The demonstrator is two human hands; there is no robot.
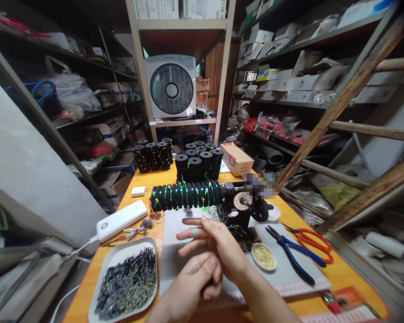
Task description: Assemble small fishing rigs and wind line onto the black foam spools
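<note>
My left hand (202, 273) is closed at the front middle of the table, its fingers curled under the thumb. Whatever it may hold is hidden. Just above and touching it, my right hand (222, 242) is open, fingers stretched to the left; one finger wears a pale green band. Beyond both hands, a black ribbed roller (185, 196) wound with green line and small coloured beads lies sideways on a black geared winder (242, 211). A grey-white board (175, 242) lies under my hands.
At left are a tray of small metal pieces (156, 264) and a white power bank (121, 221). At right lie a dish of golden bits (272, 265), blue-handled pliers (291, 255) and orange-handled scissors (314, 242). Black spools (194, 168) and a cardboard box (237, 159) stand behind.
</note>
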